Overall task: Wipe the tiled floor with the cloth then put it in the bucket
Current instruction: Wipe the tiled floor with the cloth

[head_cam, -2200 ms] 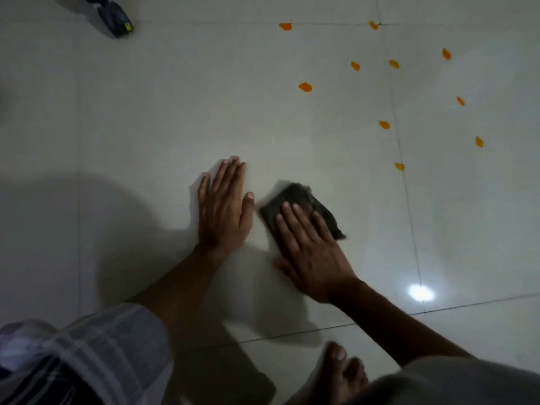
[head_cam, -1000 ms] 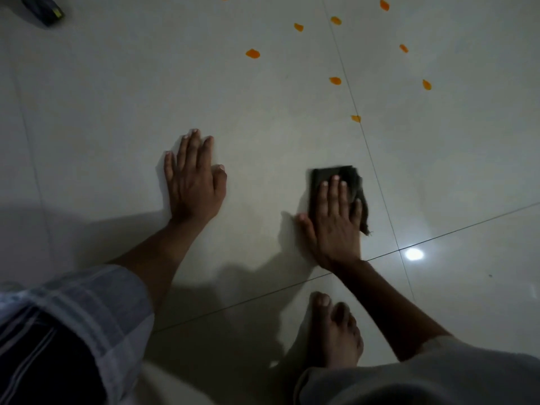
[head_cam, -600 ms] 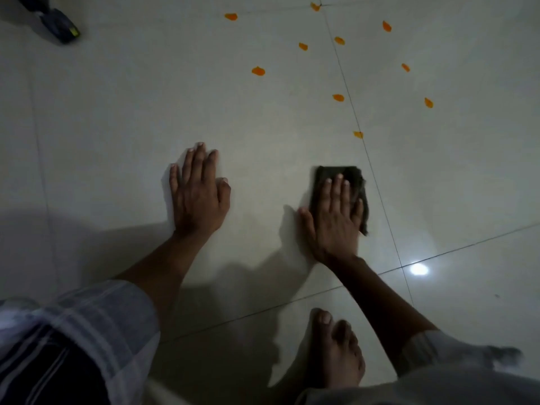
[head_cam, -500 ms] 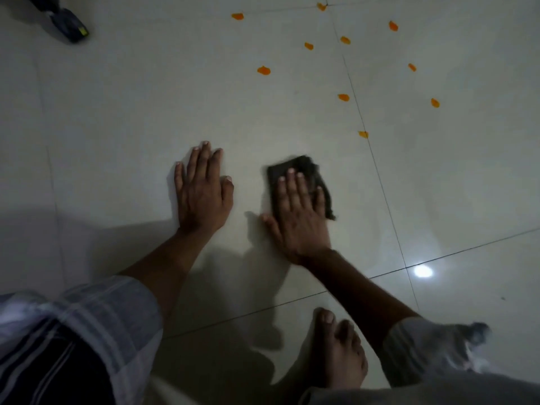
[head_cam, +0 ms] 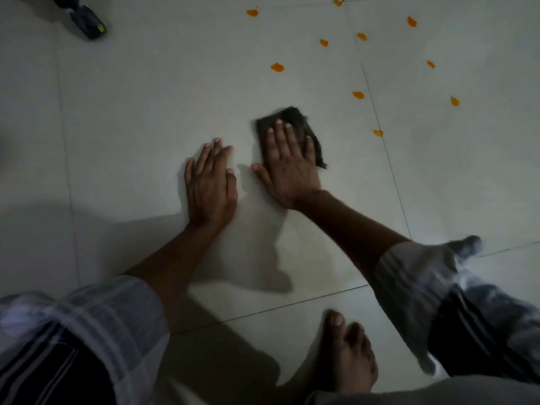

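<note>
A dark folded cloth point(head_cam: 292, 118) lies flat on the pale tiled floor point(head_cam: 146, 112) near the middle of the view. My right hand point(head_cam: 287, 165) presses down on it with fingers spread, covering its near half. My left hand point(head_cam: 210, 182) rests palm-down on the bare tile just left of the right hand, holding nothing. No bucket is in view.
Several small orange petals point(head_cam: 277, 67) are scattered on the tiles beyond and right of the cloth. A dark object with a yellow mark point(head_cam: 87, 23) lies at the far left. My bare foot point(head_cam: 346, 355) stands at the bottom, below the right arm.
My right hand has slid the cloth from the right toward the left hand and a little forward. The left hand has stayed planted on the tile.
</note>
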